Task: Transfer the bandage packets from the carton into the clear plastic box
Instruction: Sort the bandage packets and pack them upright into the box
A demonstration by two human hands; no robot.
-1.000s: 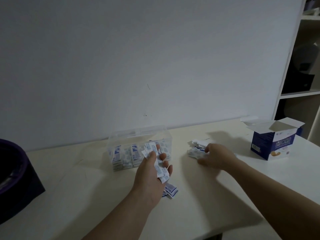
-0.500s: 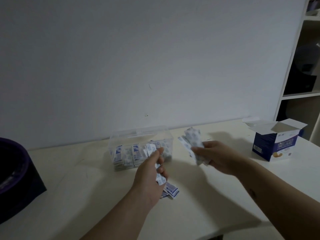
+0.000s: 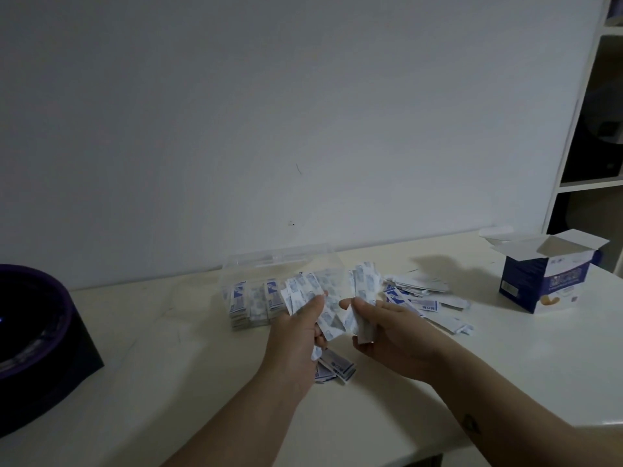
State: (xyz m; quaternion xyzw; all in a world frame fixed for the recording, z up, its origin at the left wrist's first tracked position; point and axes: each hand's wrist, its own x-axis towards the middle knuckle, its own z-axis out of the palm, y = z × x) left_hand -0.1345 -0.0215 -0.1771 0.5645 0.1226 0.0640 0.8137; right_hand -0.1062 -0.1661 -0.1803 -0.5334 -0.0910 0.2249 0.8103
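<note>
The clear plastic box (image 3: 279, 261) stands close against the wall (image 3: 303, 112), so the way to it is from above or from the near side. The left hand (image 3: 296, 335) and right hand (image 3: 387, 335), each gripping a fan of bandage packets (image 3: 303, 291), hang side by side just before its near wall. Loose packets (image 3: 418, 298) litter the bench (image 3: 168, 382) between the box and the open-flapped carton (image 3: 546, 281). A small heap (image 3: 335, 369) lies under the left hand. Bare bench runs from the box to the dark purple-rimmed container (image 3: 33, 332) at the left, and along the near edge. The shelf unit (image 3: 573, 163) closes the far right.
</note>
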